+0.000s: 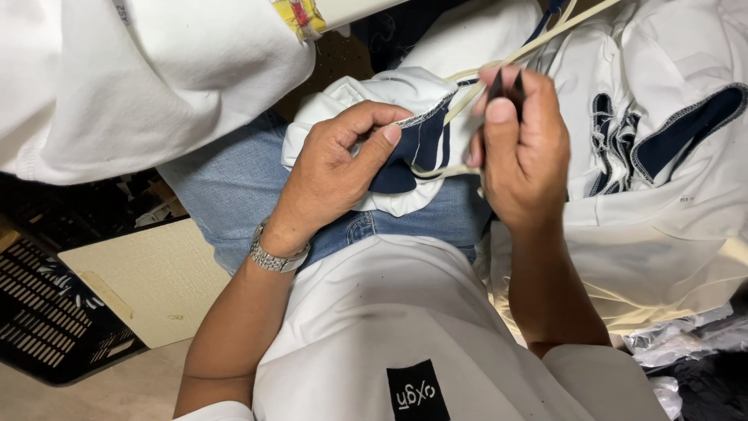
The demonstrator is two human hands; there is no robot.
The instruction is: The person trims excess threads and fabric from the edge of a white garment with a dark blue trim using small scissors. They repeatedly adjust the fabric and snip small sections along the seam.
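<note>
Denim lap, left hand (339,168) pinching white-navy garment (405,148), right hand (522,148) gripping dark tweezers (506,84), black square label (417,390) on shirt

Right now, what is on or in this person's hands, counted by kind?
Hands: 2, left hand and right hand
White and navy garment piece gripped by the left: 1
Small dark tool pinched in the right: 1
Cream tape strip: 1
Silver wristwatch: 1
Total: 6
</note>
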